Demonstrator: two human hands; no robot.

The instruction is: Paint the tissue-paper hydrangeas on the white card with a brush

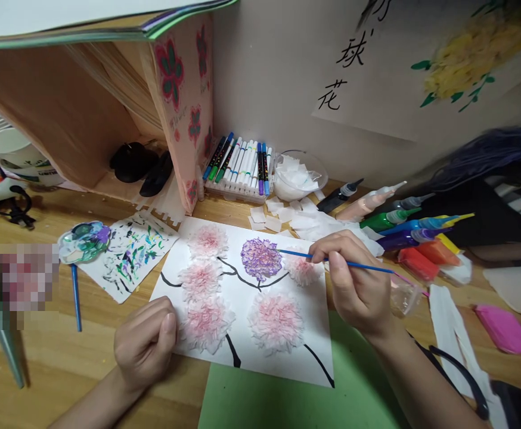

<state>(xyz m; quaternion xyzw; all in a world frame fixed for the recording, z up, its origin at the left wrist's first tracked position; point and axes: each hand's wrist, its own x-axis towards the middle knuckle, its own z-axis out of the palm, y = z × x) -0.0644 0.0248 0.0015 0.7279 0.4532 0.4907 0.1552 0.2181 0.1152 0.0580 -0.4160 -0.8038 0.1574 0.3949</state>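
My right hand [354, 280] pinches a thin blue paintbrush [363, 264]; its tip touches the right edge of a purple-tinted paper flower [261, 260]. That flower sits on a white sheet [287, 363] with several pink and white ruffled flowers [276, 322] and black painted branches. At the sheet's lower left edge rests my left hand [146, 342], curled into a fist beside a pink flower [207, 322]. Nothing shows in its closed fingers.
A paint palette [84, 241], a second brush [77, 298] and a paint-smeared paper [130, 256] lie left. Markers [240, 164], a bowl of paper squares [298, 176] and paint bottles [392, 219] stand behind. Green paper [350, 387] lies underneath.
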